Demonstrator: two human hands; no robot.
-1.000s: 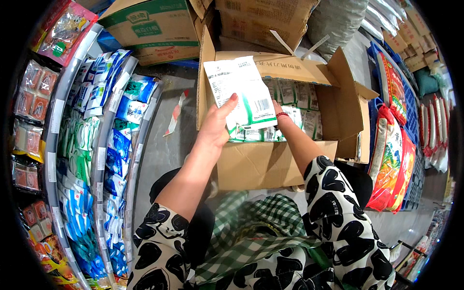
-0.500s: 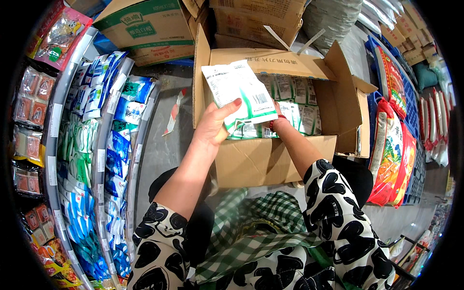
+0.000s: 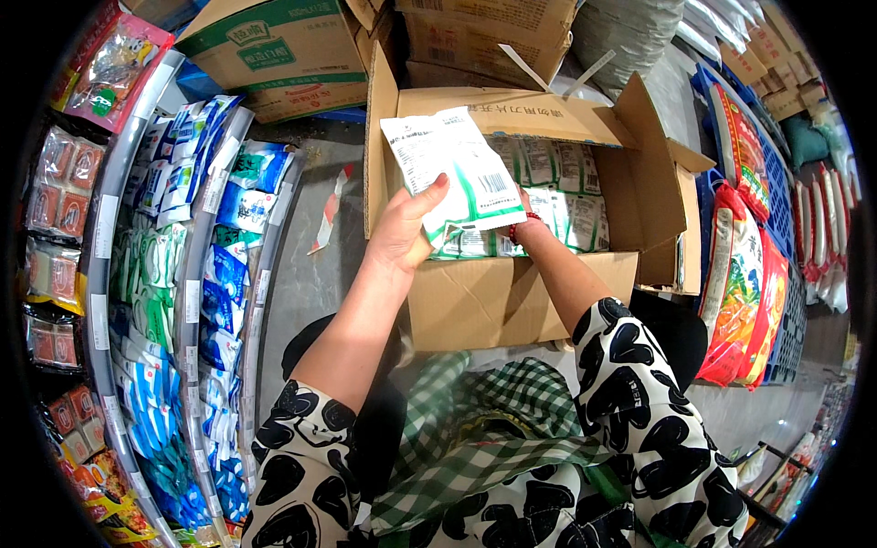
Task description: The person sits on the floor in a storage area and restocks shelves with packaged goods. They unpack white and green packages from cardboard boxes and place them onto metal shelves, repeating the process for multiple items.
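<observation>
My left hand (image 3: 405, 225) grips a white plastic packet (image 3: 448, 164) with green edges, its thumb across the printed face. The packet is tilted above the left part of an open cardboard box (image 3: 521, 306). Inside the box, several similar packets (image 3: 580, 224) lie in rows. My right hand (image 3: 523, 203) reaches into the box behind the raised packet. Its fingers are hidden there, so whether they hold anything does not show. A red bead bracelet (image 3: 513, 234) circles that wrist.
Shelf rows of blue, white and green bagged goods (image 3: 151, 384) rise on the left. Closed cartons (image 3: 283, 59) stand behind the box, beside a bulky grey sack (image 3: 626, 46). On the right, red bags (image 3: 735, 283) rest on a blue pallet (image 3: 786, 315). A striped strip (image 3: 331, 210) lies on the floor.
The packet in my left hand has risen slightly and turned a little more upright. My right hand stays inside the box behind it.
</observation>
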